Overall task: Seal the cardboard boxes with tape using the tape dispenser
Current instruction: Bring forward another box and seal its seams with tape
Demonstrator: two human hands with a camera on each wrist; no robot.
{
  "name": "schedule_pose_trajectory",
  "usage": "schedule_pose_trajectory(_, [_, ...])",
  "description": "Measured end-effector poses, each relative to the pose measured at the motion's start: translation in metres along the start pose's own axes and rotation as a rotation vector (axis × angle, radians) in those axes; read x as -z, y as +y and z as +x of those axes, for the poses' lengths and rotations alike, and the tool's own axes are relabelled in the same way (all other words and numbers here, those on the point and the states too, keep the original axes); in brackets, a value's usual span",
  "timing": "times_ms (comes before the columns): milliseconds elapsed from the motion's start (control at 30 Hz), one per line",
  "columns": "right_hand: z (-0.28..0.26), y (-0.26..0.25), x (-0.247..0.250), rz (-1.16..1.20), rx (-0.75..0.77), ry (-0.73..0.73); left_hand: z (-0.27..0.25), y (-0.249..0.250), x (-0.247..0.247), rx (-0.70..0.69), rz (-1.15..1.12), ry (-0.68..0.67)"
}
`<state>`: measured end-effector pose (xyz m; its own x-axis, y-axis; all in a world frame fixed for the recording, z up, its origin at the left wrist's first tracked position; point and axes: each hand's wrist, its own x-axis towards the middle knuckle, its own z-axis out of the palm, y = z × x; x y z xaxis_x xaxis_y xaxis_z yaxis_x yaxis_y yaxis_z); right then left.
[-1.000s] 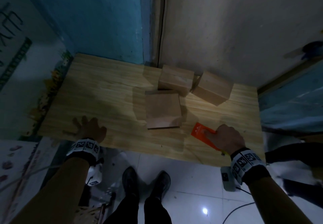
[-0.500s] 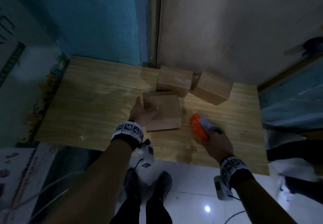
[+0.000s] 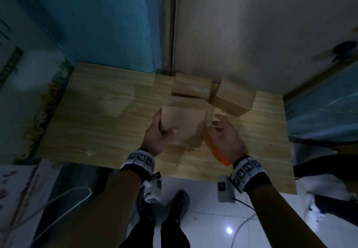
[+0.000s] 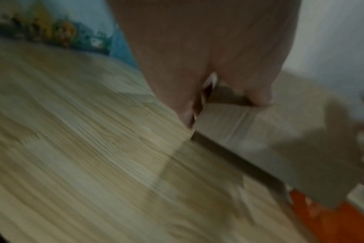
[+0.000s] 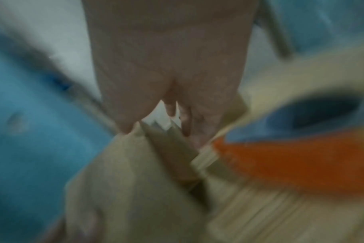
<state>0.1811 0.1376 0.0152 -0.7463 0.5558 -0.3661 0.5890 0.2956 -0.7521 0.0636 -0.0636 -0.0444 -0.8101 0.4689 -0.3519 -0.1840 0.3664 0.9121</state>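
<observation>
A plain cardboard box (image 3: 184,120) sits tilted at the middle of the wooden table (image 3: 96,112). My left hand (image 3: 164,131) grips its near left corner, thumb on the top face and fingers round the side. In the left wrist view the box (image 4: 260,131) shows blurred under the thumb. My right hand (image 3: 220,129) hovers with relaxed fingers just right of the box and holds nothing. The orange tape dispenser (image 3: 215,149) lies on the table under that hand, and shows orange and blue in the right wrist view (image 5: 291,156).
Two more cardboard boxes (image 3: 190,88) (image 3: 233,96) stand behind the held one, against the wall. Bare tabletop stretches to the left. My feet (image 3: 180,203) stand on white tiles at the table's front edge, where cables (image 3: 242,226) trail. Blue cloth (image 3: 319,112) lies at the right.
My left hand came from the table's front left to the near box and gripped it, tilting it up. My right hand let go of the tape dispenser and moved toward the box.
</observation>
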Motion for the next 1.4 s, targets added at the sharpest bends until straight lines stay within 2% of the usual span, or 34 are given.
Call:
schedule_pose_trajectory(67, [0.004, -0.011, -0.015, 0.331, -0.037, -0.086, -0.007, 0.002, 0.0, -0.086, 0.01, -0.016])
schedule_pose_trajectory(100, [0.006, -0.014, -0.021, 0.413, -0.014, -0.105, -0.01, 0.002, 0.0, -0.115, 0.011, -0.021])
schedule_pose_trajectory(167, [0.01, -0.009, -0.03, 0.429, 0.051, -0.104, -0.013, 0.0, 0.002, -0.139, -0.003, -0.006])
schedule_pose_trajectory(300, [0.012, 0.007, -0.041, 0.336, 0.146, -0.119, -0.021, -0.01, 0.011, -0.137, -0.04, 0.025])
schedule_pose_trajectory(400, [0.008, 0.024, -0.048, 0.234, 0.145, -0.139, -0.028, -0.023, 0.013, -0.125, -0.041, 0.016])
schedule_pose_trajectory(500, [0.002, 0.04, -0.052, 0.159, 0.137, -0.161, -0.036, -0.032, 0.013, -0.079, 0.051, 0.005])
schedule_pose_trajectory(633, [-0.005, 0.044, -0.055, 0.209, 0.155, -0.205, -0.04, -0.031, 0.012, -0.005, 0.06, -0.047])
schedule_pose_trajectory(733, [-0.005, 0.045, -0.055, 0.209, 0.153, -0.234, -0.034, -0.027, 0.012, -0.087, 0.167, -0.103])
schedule_pose_trajectory(800, [-0.006, 0.046, -0.055, 0.141, 0.166, -0.217, -0.031, -0.027, 0.009, -0.172, 0.282, -0.098])
schedule_pose_trajectory(900, [-0.009, 0.051, -0.057, 0.071, 0.219, -0.184, -0.031, -0.031, 0.001, -0.219, 0.225, -0.008])
schedule_pose_trajectory(1100, [-0.013, 0.05, -0.055, -0.131, 0.311, -0.072, -0.025, -0.043, -0.013, -0.202, 0.217, 0.096])
schedule_pose_trajectory(1167, [-0.012, 0.049, -0.046, -0.224, 0.356, 0.041, -0.023, -0.044, -0.011, -0.213, 0.23, 0.098])
schedule_pose_trajectory(1267, [-0.012, 0.065, -0.024, -0.441, 0.249, 0.328, -0.021, -0.045, -0.007, -0.214, 0.229, 0.072])
schedule_pose_trajectory(1300, [-0.012, 0.071, -0.018, -0.524, 0.165, 0.353, -0.021, -0.045, -0.006, -0.207, 0.211, 0.059])
schedule_pose_trajectory(1400, [-0.017, 0.091, -0.005, -0.721, -0.031, 0.169, -0.022, -0.043, -0.007, -0.199, 0.168, 0.048])
